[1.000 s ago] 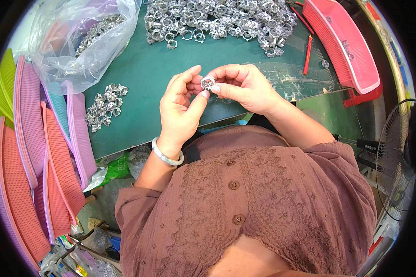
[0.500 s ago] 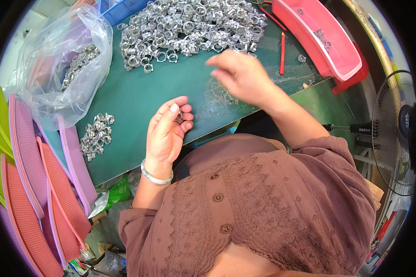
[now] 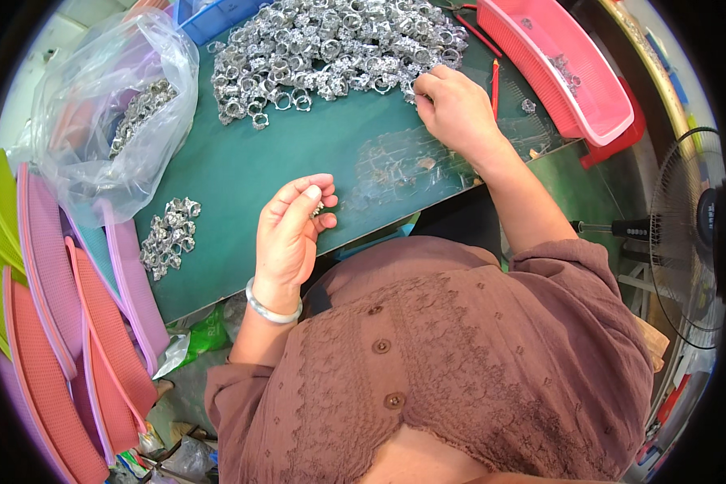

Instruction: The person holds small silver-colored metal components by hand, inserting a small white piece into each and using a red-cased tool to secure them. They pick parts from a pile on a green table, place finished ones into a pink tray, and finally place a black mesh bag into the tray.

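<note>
Pinched between the thumb and fingers of my left hand is a small silver ring, mostly covered by the fingers. Up at the lower right edge of a big pile of silver rings, my right hand has its fingers curled down and together. Whatever lies under those fingertips is hidden. A smaller heap of silver rings rests on the green tabletop, to the left of my left hand. One stray ring lies right of my right hand.
Red-handled pliers and a red pen-like tool lie beside a pink basket holding a few rings. A clear plastic bag with rings stands at left, near stacked coloured baskets. A fan is at far right.
My right hand has moved right and slightly up, from above the tabletop to the pile's edge. My left hand stays in place, with the ring turned a little between its fingers.
</note>
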Demonstrator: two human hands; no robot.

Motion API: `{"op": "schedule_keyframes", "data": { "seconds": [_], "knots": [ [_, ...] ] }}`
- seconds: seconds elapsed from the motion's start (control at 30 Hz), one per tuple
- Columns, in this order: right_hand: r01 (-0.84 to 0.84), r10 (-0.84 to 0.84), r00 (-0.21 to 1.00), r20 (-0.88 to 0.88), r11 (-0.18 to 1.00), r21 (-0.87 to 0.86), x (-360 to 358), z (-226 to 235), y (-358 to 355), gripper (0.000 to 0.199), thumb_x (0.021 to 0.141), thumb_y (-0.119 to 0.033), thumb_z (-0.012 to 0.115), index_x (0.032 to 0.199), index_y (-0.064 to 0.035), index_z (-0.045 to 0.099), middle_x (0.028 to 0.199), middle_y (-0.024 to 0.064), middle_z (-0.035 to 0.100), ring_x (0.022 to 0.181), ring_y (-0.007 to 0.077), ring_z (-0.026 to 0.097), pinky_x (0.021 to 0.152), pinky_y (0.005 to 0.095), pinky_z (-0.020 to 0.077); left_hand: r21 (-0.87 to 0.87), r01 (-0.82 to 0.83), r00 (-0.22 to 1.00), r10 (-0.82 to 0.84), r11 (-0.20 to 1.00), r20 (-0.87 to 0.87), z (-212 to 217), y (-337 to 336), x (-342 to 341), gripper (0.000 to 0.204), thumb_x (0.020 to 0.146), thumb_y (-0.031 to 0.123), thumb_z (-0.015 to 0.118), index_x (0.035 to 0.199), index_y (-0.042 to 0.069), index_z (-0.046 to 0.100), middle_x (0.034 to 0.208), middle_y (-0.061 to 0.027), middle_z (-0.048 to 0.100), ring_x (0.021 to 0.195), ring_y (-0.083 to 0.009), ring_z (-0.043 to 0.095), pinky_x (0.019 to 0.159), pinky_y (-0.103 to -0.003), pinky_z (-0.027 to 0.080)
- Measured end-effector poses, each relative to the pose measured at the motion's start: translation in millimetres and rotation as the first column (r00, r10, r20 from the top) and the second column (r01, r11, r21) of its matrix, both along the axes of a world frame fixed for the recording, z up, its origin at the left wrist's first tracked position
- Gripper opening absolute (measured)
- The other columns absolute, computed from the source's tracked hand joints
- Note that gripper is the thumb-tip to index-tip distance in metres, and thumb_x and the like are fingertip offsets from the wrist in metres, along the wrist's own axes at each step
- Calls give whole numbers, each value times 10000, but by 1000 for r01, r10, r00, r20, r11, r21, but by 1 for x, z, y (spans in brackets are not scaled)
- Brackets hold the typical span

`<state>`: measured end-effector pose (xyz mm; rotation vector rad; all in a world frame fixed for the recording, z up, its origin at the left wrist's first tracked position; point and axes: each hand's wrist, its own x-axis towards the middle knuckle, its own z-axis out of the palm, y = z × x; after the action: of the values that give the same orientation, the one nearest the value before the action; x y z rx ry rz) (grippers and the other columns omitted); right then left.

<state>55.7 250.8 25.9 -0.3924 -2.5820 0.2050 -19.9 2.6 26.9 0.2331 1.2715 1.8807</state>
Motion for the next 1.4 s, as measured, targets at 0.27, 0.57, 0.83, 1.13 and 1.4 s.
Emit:
{"op": "schedule_keyframes", "data": {
  "seconds": [0.27,0.57,0.83,1.13,1.4],
  "knots": [
    [-250,179,968,-177,595,-764,-7,2,-21,70,745,-74,592,803,-36,599,683,-3,557,604,77,520,553,231,424,-68,-23,997,18,997,-69,4,5,2,208,872,147,501,1016,12,565,866,-45,584,683,-80,524,553,-204,410],
    [-706,486,707,-514,520,-481,-15,3,-87,130,699,38,606,809,-28,583,818,64,569,718,164,571,608,254,463,-27,-101,974,93,995,-206,8,8,8,231,866,194,537,1014,19,565,805,-17,576,617,-61,489,497,-174,377],
    [-670,473,730,-493,357,-651,-12,-6,-89,110,742,0,602,848,-25,591,846,56,572,737,126,552,604,231,440,33,-152,859,148,988,-489,2,6,10,257,799,31,601,1046,2,533,861,7,551,690,-27,485,529,-133,370],
    [-666,496,724,-479,320,-674,-10,-4,-86,86,762,-20,593,848,-25,602,857,52,575,736,118,546,626,231,439,44,-157,826,156,987,-542,0,7,9,257,772,8,620,1016,-10,543,878,-15,575,701,-35,498,622,-158,427],
    [-588,519,770,-372,352,-728,-6,-4,-82,121,757,-16,596,877,-24,601,878,51,568,736,113,528,622,230,429,-95,-272,683,122,957,-720,-2,-3,-1,232,757,-12,616,983,-2,564,868,1,549,723,-42,475,637,-177,415]
  ]
}}
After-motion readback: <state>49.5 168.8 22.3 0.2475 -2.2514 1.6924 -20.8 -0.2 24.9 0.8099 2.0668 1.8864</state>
